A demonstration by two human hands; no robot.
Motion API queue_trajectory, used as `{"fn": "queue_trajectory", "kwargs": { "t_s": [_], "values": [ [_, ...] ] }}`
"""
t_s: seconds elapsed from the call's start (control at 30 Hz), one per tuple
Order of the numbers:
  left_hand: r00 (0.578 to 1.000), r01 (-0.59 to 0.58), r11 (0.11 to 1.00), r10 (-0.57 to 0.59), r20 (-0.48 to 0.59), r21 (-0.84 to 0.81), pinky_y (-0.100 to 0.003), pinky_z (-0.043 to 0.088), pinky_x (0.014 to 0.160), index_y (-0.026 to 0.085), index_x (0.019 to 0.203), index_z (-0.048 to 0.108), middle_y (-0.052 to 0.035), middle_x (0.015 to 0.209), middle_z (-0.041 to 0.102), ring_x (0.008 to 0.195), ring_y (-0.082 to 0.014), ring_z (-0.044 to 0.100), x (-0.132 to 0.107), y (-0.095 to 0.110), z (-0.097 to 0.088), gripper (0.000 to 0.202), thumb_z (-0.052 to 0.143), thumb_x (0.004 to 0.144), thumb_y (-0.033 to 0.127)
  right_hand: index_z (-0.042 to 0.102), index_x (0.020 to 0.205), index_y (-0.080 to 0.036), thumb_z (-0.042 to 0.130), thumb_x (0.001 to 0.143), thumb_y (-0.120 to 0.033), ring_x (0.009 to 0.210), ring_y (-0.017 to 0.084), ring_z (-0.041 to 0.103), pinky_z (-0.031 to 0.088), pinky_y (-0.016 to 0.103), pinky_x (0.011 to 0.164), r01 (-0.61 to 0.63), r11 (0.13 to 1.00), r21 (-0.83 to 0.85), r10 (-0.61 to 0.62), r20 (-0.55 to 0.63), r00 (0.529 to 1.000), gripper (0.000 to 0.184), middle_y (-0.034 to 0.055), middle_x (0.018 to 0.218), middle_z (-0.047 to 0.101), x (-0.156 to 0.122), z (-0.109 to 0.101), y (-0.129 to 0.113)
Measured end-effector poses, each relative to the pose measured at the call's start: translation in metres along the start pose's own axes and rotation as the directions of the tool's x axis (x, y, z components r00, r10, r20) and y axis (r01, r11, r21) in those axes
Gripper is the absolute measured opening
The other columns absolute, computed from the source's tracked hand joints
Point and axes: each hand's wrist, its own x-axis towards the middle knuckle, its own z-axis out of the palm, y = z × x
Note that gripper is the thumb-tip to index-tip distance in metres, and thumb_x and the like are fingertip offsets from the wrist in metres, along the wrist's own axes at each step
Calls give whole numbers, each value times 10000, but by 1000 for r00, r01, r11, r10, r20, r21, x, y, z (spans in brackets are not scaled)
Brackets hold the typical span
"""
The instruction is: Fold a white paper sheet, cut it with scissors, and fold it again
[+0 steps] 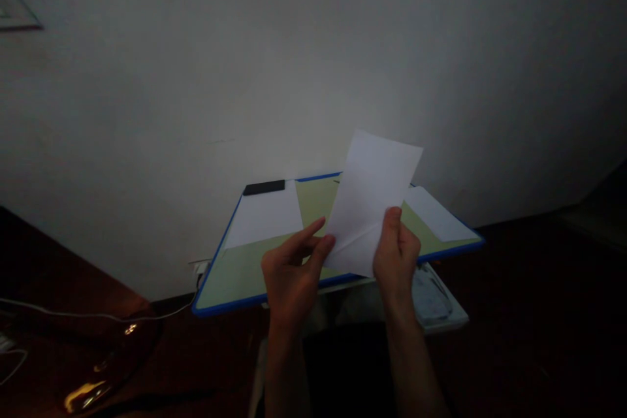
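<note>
A folded white sheet of paper (373, 199) is held upright above a small green tabletop with a blue rim (223, 304). My right hand (396, 251) grips the sheet's lower right edge, thumb on the front. My left hand (292, 271) pinches its lower left corner between thumb and fingers. A crease runs across the sheet's bottom part.
Two more white sheets lie on the tabletop, one at the left (264, 215) and one at the right (437, 214). A black bar (263, 187) sits at the back left corner. A white cable (88, 315) trails over the dark floor at left. A pale wall stands behind.
</note>
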Motion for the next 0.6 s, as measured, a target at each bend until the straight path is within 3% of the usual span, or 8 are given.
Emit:
{"fn": "queue_trajectory", "kwargs": {
  "t_s": [0.13,0.3,0.4,0.5,0.6],
  "values": [
    [1000,-3,1000,3,-14,-1,-191,629,627,286,1028,871,15,752,829,636,-128,766,-1,0,-1,275,882,770,193,539,721,-211,498,1006,-697,656,150,462,381,292,607,166,986,9,-165,-84,983,565,-36,669,510,1,3,2],
    [995,-60,997,64,-73,51,-197,638,671,318,1016,871,20,801,843,675,-130,785,-4,7,-1,263,876,785,192,513,758,-228,579,983,-643,652,147,448,381,280,591,72,984,161,-71,-12,997,477,-52,694,480,-4,9,0],
    [995,-51,998,54,-83,38,-191,628,649,311,1012,872,23,782,836,650,-121,768,-4,8,-2,248,881,788,203,522,764,-225,572,996,-619,659,148,452,388,278,597,73,983,168,-75,10,997,459,-48,705,481,-8,10,-2],
    [996,-20,1000,22,-83,22,-184,622,640,286,1000,872,18,774,829,648,-116,759,-3,9,-3,224,885,789,210,488,722,-229,570,1012,-594,625,136,393,352,267,569,104,985,141,-102,-21,995,474,-63,665,418,-10,10,-2],
    [1000,7,999,-8,-24,-32,-202,634,650,243,1080,852,5,768,816,668,-129,761,-2,11,-2,282,883,800,232,521,740,-221,565,1025,-575,635,136,412,376,265,583,133,980,149,-118,-105,987,457,-54,681,458,-12,10,0]
  ]
}}
